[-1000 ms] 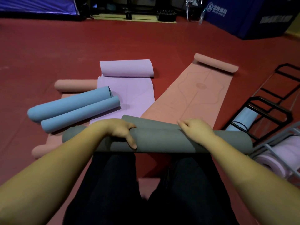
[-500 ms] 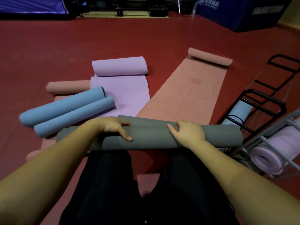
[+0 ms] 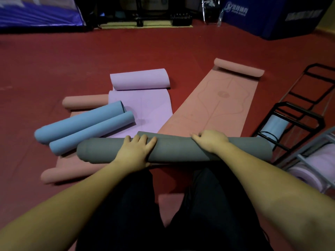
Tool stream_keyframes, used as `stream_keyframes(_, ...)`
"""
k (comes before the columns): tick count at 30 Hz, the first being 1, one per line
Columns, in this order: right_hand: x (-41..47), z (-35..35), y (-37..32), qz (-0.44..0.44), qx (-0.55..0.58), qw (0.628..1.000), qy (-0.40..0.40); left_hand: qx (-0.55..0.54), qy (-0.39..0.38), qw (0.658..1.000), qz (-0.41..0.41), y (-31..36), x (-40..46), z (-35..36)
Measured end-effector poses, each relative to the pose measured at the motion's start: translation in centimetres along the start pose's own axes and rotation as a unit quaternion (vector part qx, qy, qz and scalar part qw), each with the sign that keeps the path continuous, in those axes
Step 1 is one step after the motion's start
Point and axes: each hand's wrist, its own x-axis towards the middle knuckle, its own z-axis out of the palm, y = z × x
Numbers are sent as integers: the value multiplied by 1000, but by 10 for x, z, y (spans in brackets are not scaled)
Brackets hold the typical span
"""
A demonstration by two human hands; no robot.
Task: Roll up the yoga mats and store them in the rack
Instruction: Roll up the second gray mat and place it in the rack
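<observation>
Down low, dark trousers (image 3: 126, 214) hide the floor at the knees, and just past them both hands lie on the rolled grey mat (image 3: 174, 149): the left hand (image 3: 135, 153) rests fingers flat on top, an open grip, while the right hand (image 3: 211, 141) curls over the roll's crest. Blue rolls (image 3: 85, 126) lie touching its left end. Right, the black rack (image 3: 297, 122) holds a pale blue mat, half hidden by bars. Beyond, lilac mat (image 3: 141, 104) and pink mat (image 3: 217, 105) lie part-unrolled. Far back, white writing on the blue pad (image 3: 272, 17) is too blurred to read.
</observation>
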Motion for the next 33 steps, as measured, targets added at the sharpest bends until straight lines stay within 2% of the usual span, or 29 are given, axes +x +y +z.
stream_keyframes(5, -3, -17, -3, -3, -6, 999, -41, -34, -27, 999, 1, -6, -2, -18)
stream_keyframes(13, -18, -51, -11, 8, 45, 984, -172, -127, -110, 986, 24, -14, -11, -66)
stream_keyframes(16, -19, -40, -12, 4, 67, 972, -225, -160, -171, 972, 34, -16, -11, -61)
stream_keyframes(19, -18, -24, -10, 2, 86, 967, -240, -192, -233, 953, 31, -15, -4, -50)
stream_keyframes(22, -13, -21, -8, -14, 49, 980, -190, -249, -296, 922, 13, -22, 11, -47)
stream_keyframes(25, -10, -16, -2, -62, 20, 996, -59, -301, -349, 887, 3, -30, 24, -45)
stream_keyframes(28, -16, -10, 5, -77, 11, 997, 24, -369, -381, 848, -10, -36, 36, -40)
stream_keyframes(31, -26, -2, 11, -84, 9, 994, 65, -419, -413, 808, -27, -40, 45, -40)
stream_keyframes(33, -30, 6, 14, -83, 14, 995, 59, -456, -446, 769, -48, -43, 52, -39)
